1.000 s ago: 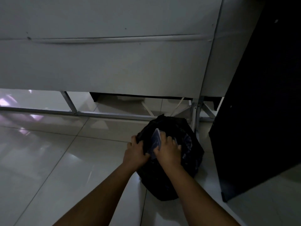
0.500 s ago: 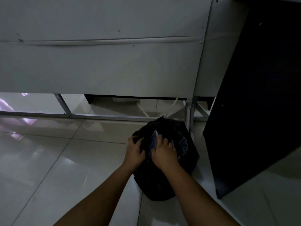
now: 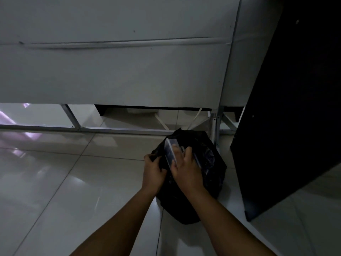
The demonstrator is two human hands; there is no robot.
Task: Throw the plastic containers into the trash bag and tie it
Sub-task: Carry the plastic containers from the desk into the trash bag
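"What had changed in that last second?"

"Very little in the grasp itself. The right hand [image 3: 186,169] kept its grip pinched on the clear plastic container [image 3: 170,151], thumb on the near face and fingers folded over the top edge. The container had stood more upright than a moment before and caught more light, so its flat face showed plainly, and it had not sunk any further into the trash bag [image 3: 206,163]."

"And the other hand?"

"The left hand [image 3: 154,169] stayed curled on the near rim of the black bag, holding the mouth open. It had barely shifted."

"Where was the container, exactly?"

"At the mouth of the bag, its lower part between the two hands and against the dark plastic, its upper part sticking up clear of the rim. The bag sat on the tiled floor [image 3: 73,182], just beside the metal frame leg [image 3: 215,126] and near the dark panel [image 3: 295,108]."

"What did that mean for the job?"

"I judged the throwing-in step unfinished: the container was at the opening but not yet released. Whether others already lay inside I could not tell, the bag being too dark. The tying had not begun, since the mouth was held apart rather than gathered."
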